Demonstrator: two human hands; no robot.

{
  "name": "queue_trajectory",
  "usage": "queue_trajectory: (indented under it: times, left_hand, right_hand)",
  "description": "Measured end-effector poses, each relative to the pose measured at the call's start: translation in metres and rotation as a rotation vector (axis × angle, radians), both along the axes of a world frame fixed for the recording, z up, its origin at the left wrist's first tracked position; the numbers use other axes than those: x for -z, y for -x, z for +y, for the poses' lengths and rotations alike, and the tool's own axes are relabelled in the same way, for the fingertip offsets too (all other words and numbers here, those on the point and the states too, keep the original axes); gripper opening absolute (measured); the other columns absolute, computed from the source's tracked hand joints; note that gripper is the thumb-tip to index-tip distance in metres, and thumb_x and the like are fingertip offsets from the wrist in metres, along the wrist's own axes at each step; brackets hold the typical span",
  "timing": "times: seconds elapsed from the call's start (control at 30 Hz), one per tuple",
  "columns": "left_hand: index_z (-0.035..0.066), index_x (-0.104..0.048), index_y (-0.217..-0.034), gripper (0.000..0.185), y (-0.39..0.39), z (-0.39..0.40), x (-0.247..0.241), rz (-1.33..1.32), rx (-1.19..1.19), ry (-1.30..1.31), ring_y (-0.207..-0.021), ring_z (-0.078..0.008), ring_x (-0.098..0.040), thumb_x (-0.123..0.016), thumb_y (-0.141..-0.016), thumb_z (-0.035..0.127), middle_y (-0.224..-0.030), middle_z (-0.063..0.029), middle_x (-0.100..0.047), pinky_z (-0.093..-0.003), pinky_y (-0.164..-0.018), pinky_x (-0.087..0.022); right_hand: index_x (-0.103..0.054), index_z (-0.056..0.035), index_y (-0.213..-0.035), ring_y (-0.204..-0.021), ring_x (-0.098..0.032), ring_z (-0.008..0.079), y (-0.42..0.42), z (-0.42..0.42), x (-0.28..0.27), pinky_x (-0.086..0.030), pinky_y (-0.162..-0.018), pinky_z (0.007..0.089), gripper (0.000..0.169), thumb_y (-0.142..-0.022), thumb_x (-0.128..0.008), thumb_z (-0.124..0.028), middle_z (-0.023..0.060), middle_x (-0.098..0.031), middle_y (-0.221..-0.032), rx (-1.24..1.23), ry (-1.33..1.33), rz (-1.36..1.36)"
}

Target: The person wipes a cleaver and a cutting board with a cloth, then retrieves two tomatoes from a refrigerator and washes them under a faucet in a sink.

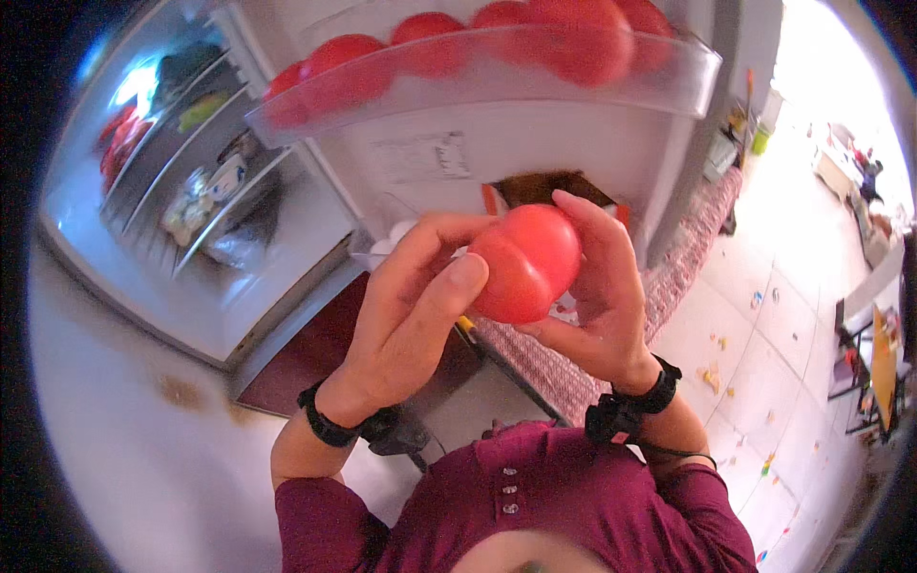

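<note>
A large red lobed tomato [526,261] is held up between my two hands, in front of an open refrigerator door. My left hand [408,315] grips its left side, with the thumb across the near face. Around the right side curve the fingers of my right hand [605,286], its thumb below the fruit. Just above, a clear plastic door bin [473,107] carries several red tomatoes [587,43] in a row. The underside of the tomato in my hands is hidden.
Bagged food sits on the refrigerator's wire shelves [175,154] at left. Below the bin are white eggs [401,233], partly hidden, and an open cardboard box [559,190]. A patterned pink cloth [688,251] lies beyond the door. Scraps litter the tiled floor [738,358] at right.
</note>
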State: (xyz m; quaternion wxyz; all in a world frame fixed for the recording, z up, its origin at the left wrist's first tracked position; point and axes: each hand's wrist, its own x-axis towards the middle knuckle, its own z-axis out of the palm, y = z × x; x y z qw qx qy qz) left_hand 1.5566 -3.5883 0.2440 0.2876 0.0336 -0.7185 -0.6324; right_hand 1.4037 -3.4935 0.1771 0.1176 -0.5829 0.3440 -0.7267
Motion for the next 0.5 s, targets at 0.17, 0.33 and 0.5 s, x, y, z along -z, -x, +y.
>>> queue_trajectory:
  times: [0.17, 0.33, 0.5]
  left_hand:
    - [0.001, -0.047, -0.117, 0.027, 0.032, 0.031, -0.001, -0.22, 0.079, 0.044, -0.101, -0.0115, -0.055, -0.053, -0.093, 0.015, -0.112, -0.0079, -0.055, -0.0268, -0.083, -0.047]
    - [0.003, -0.048, -0.11, 0.025, 0.064, 0.053, 0.012, -0.218, 0.063, 0.138, -0.094, -0.0117, -0.058, -0.058, -0.09, 0.013, -0.106, -0.0054, -0.054, -0.0274, -0.078, -0.049]
    - [0.006, -0.051, -0.111, 0.025, 0.074, 0.058, 0.016, -0.358, 0.086, 0.278, -0.099, -0.0132, -0.055, -0.056, -0.09, 0.018, -0.119, -0.0071, -0.049, -0.0296, -0.084, -0.048]
  right_hand:
    - [-0.029, -0.0022, -0.14, -0.126, -0.042, 0.0217, 0.024, 0.04, 0.029, -0.037, -0.105, 0.0381, 0.092, -0.066, -0.083, -0.006, 0.0103, -0.039, -0.137, -0.018, -0.05, -0.11]
    - [-0.031, -0.0015, -0.138, -0.126, -0.042, 0.0207, 0.05, 0.066, 0.045, -0.036, -0.106, 0.0366, 0.088, -0.067, -0.082, -0.006, 0.0104, -0.04, -0.137, -0.131, -0.054, -0.245]
    - [-0.034, -0.0025, -0.136, -0.123, -0.046, 0.0211, 0.061, 0.076, 0.057, -0.038, -0.104, 0.0367, 0.089, -0.064, -0.085, -0.017, 0.0107, -0.044, -0.133, -0.15, -0.106, -0.351]
